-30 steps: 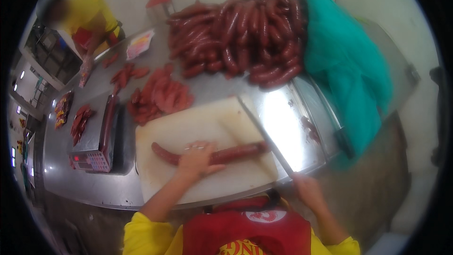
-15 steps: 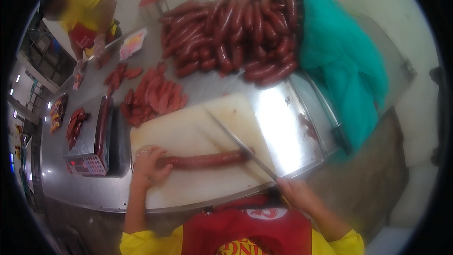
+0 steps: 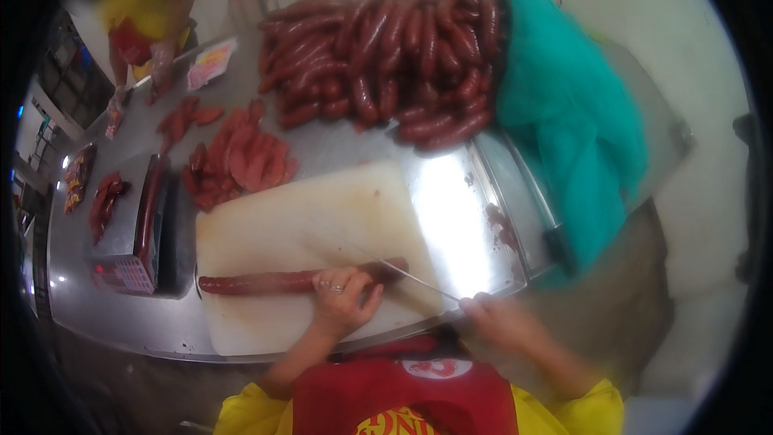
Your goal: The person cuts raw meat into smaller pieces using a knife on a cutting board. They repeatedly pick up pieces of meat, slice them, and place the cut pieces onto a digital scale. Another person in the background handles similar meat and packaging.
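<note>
A long dark red sausage lies across the white cutting board in front of me. My left hand, a ring on one finger, is closed over the sausage right of its middle, fingers wrapped round it. In my right hand, at the front right corner of the board, is a long knife. Its thin blade crosses the sausage near the right end and is blurred toward the tip, so I cannot tell whether it has cut in. Sliced sausage pieces are heaped beyond the board.
Whole sausages form a big pile at the back, beside a green cloth. To the left stands a scale bearing sausage pieces and a long sausage. A co-worker in yellow is at the table's far left, near a printed packet.
My left hand has slid right along the sausage from its left end to past its middle. The knife, still in my right hand, has shifted slightly left. The view has shifted too.
</note>
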`<action>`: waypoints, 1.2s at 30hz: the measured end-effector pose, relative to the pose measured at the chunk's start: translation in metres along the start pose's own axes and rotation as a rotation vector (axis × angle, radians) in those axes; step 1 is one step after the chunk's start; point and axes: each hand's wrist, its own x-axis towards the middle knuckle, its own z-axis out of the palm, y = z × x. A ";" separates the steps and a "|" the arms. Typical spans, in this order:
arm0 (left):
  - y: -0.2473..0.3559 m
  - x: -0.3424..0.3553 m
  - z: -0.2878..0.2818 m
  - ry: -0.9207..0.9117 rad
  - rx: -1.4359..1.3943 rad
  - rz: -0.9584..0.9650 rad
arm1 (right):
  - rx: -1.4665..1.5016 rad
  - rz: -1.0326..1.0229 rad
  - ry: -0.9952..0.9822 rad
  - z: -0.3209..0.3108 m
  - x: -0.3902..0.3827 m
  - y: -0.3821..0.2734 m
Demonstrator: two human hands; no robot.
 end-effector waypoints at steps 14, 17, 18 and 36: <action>-0.002 0.001 0.001 0.039 -0.042 -0.057 | -0.521 -0.217 -0.197 -0.081 0.046 -0.001; -0.001 0.002 0.000 0.038 -0.052 -0.074 | -0.497 -0.302 -0.139 -0.027 0.090 -0.020; -0.001 0.002 0.000 0.040 -0.055 -0.078 | -0.457 -0.367 -0.113 -0.009 0.100 -0.027; -0.003 0.001 0.001 0.049 -0.114 -0.124 | -0.421 -0.398 -0.053 -0.001 0.073 -0.025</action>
